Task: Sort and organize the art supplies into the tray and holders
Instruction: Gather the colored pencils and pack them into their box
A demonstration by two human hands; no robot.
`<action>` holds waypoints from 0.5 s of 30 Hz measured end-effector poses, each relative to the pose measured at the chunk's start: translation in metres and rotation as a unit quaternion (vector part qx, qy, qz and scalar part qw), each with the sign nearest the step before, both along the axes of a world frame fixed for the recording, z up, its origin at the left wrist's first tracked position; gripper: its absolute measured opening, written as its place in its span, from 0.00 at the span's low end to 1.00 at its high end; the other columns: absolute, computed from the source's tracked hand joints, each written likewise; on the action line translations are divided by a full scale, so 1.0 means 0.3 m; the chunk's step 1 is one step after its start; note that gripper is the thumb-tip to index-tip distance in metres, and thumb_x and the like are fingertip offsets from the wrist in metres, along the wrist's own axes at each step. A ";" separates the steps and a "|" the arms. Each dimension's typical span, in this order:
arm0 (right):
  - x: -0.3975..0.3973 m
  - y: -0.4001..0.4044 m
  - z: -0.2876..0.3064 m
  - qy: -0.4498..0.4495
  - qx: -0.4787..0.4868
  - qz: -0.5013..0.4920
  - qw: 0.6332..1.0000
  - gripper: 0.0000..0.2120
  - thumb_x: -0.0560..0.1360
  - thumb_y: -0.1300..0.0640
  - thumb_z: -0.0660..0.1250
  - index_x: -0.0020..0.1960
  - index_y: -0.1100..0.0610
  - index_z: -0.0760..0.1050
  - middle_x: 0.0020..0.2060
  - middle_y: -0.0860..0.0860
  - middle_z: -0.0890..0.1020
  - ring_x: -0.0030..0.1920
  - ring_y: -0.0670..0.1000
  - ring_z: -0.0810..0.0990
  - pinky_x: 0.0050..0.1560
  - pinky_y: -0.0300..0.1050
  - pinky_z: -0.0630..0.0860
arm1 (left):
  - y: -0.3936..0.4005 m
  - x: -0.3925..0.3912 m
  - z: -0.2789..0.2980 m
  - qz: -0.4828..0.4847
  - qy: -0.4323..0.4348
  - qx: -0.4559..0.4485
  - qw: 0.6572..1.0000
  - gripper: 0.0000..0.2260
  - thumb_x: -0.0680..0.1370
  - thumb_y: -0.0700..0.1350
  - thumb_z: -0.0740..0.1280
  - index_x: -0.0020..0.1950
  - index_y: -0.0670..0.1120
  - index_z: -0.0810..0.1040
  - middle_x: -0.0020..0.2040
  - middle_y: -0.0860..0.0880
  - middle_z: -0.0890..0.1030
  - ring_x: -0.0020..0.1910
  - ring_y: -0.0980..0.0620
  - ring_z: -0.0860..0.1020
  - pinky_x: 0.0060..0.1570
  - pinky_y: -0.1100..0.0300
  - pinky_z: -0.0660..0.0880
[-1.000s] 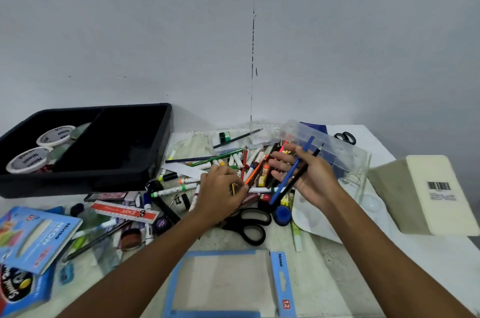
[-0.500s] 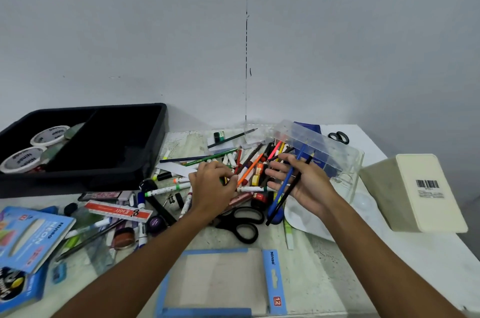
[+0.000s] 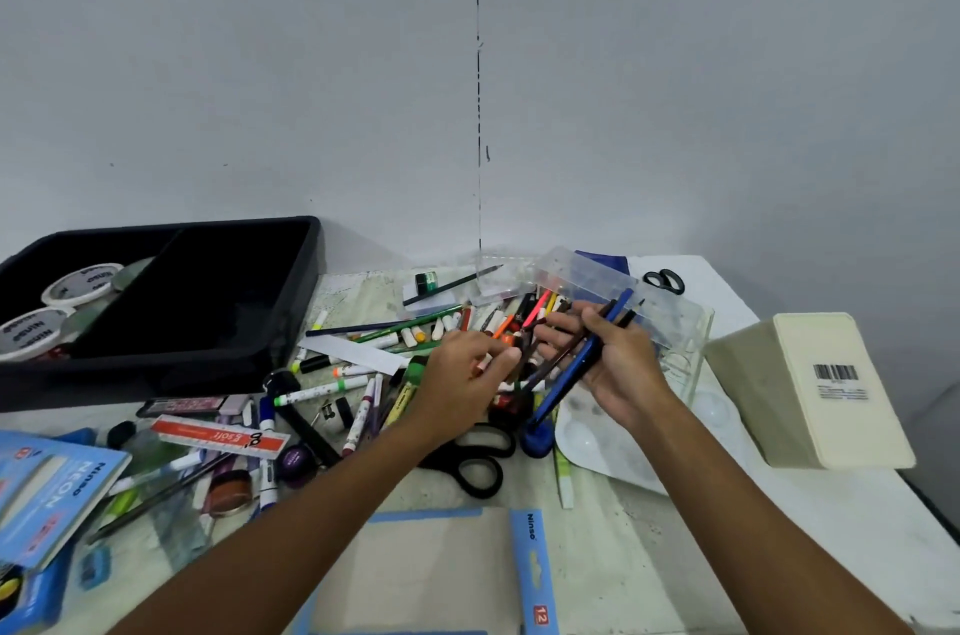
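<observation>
The table (image 3: 675, 556) carries the whole mess, and up at its far left sits the black tray (image 3: 291, 322), two compartments, rolls of tape (image 3: 78, 281) in the left one, the right one dark and apparently bare. Over on the right edge stands a cream box (image 3: 810, 390) with a barcode, and a clear plastic case (image 3: 597, 278) lies tipped against the back of the pile.

And the pile (image 3: 395, 348) itself: markers, crayons and pencils strewn between tray and case, black scissors (image 3: 478, 463) lying just in front of it, a white paint palette (image 3: 613, 442) to the right.

Both forearms reach in from the bottom, converging on the heap. The right hand (image 3: 618, 364) is turned palm-up, its fingers curled round a bundle of long sticks, a blue pen (image 3: 587, 364) plainly among them, the tips fanning out above and below the hand. The left hand (image 3: 462, 380) is palm-down on the pile, fingers bent and pinching at something slim right beside the bundle; what exactly it has is hard to make out.

The step looks like gathering like with like. To do it well: feed each picked piece into the right hand parallel to the rest, keep that grasp snug so nothing slides out the bottom, then carry the lot over in one go.
</observation>
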State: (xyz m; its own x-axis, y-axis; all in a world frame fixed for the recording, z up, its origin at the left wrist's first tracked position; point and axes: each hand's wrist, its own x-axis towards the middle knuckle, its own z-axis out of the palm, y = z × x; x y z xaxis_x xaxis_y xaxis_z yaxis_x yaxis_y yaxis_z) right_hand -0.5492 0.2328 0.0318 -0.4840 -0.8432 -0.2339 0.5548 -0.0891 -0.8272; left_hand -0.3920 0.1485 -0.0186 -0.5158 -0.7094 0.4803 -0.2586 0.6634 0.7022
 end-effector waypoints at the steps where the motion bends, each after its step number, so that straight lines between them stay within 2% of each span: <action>1: -0.023 0.013 0.003 0.004 0.005 -0.009 1.000 0.09 0.83 0.62 0.56 0.56 0.66 0.71 0.47 0.65 0.83 0.46 0.63 0.84 0.44 0.57 0.83 | -0.019 -0.026 0.009 0.016 -0.005 0.007 1.000 0.12 0.75 0.54 0.66 0.43 0.47 0.83 0.36 0.62 0.76 0.41 0.62 0.73 0.43 0.60 0.66; 2: -0.041 0.025 0.005 0.006 0.011 -0.014 1.000 0.09 0.83 0.62 0.56 0.55 0.66 0.72 0.48 0.66 0.83 0.47 0.63 0.84 0.44 0.57 0.83 | -0.040 -0.051 0.017 0.032 -0.022 0.011 0.999 0.10 0.75 0.51 0.67 0.45 0.46 0.84 0.37 0.61 0.76 0.43 0.61 0.74 0.45 0.59 0.67; 4: -0.075 0.051 0.006 0.009 0.024 -0.018 1.000 0.09 0.82 0.62 0.56 0.56 0.65 0.72 0.48 0.66 0.83 0.46 0.63 0.84 0.42 0.56 0.83 | -0.079 -0.113 0.029 0.058 -0.090 0.008 0.994 0.09 0.76 0.50 0.68 0.51 0.47 0.83 0.44 0.53 0.80 0.51 0.51 0.75 0.50 0.55 0.70; 6: -0.100 0.072 0.004 0.015 0.035 -0.019 0.999 0.10 0.83 0.62 0.56 0.59 0.66 0.71 0.47 0.65 0.83 0.45 0.63 0.85 0.42 0.55 0.83 | -0.110 -0.175 0.035 0.078 -0.174 0.005 0.982 0.12 0.77 0.52 0.67 0.56 0.48 0.82 0.52 0.48 0.81 0.57 0.46 0.73 0.55 0.50 0.71; 7: -0.108 0.079 0.001 0.018 0.040 -0.018 0.999 0.11 0.83 0.62 0.56 0.60 0.66 0.71 0.47 0.65 0.83 0.45 0.63 0.85 0.41 0.55 0.83 | -0.123 -0.199 0.036 0.091 -0.208 0.009 0.974 0.12 0.77 0.53 0.66 0.55 0.49 0.83 0.52 0.47 0.81 0.57 0.46 0.73 0.55 0.49 0.72; 10: -0.128 0.093 -0.011 0.029 0.053 -0.013 0.998 0.12 0.82 0.62 0.56 0.62 0.66 0.70 0.46 0.64 0.84 0.46 0.63 0.85 0.41 0.55 0.83 | -0.132 -0.254 0.037 0.127 -0.257 0.011 0.958 0.10 0.77 0.53 0.67 0.46 0.50 0.85 0.45 0.50 0.82 0.50 0.47 0.76 0.52 0.51 0.73; 12: -0.135 0.097 -0.016 0.039 0.058 -0.009 0.997 0.12 0.82 0.62 0.57 0.63 0.66 0.71 0.46 0.64 0.84 0.46 0.62 0.84 0.42 0.55 0.83 | -0.122 -0.269 0.035 0.148 -0.266 0.008 0.952 0.08 0.77 0.49 0.67 0.43 0.50 0.84 0.40 0.52 0.80 0.49 0.48 0.75 0.50 0.52 0.67; 15: -0.138 0.097 -0.021 0.044 0.059 -0.006 0.997 0.11 0.82 0.62 0.57 0.62 0.65 0.71 0.46 0.63 0.84 0.47 0.62 0.84 0.44 0.57 0.82 | -0.109 -0.264 0.038 0.176 -0.256 0.016 0.950 0.09 0.77 0.46 0.66 0.41 0.48 0.83 0.39 0.52 0.78 0.49 0.49 0.75 0.49 0.53 0.60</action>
State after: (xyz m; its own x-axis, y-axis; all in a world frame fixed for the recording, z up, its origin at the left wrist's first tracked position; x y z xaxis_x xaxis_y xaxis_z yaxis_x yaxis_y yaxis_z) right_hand -0.5905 0.2620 0.0254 -0.5177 -0.8058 -0.2874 0.4789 0.0054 -0.8779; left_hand -0.4713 0.1158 -0.0071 -0.4049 -0.8909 0.2057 -0.7735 0.4537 0.4426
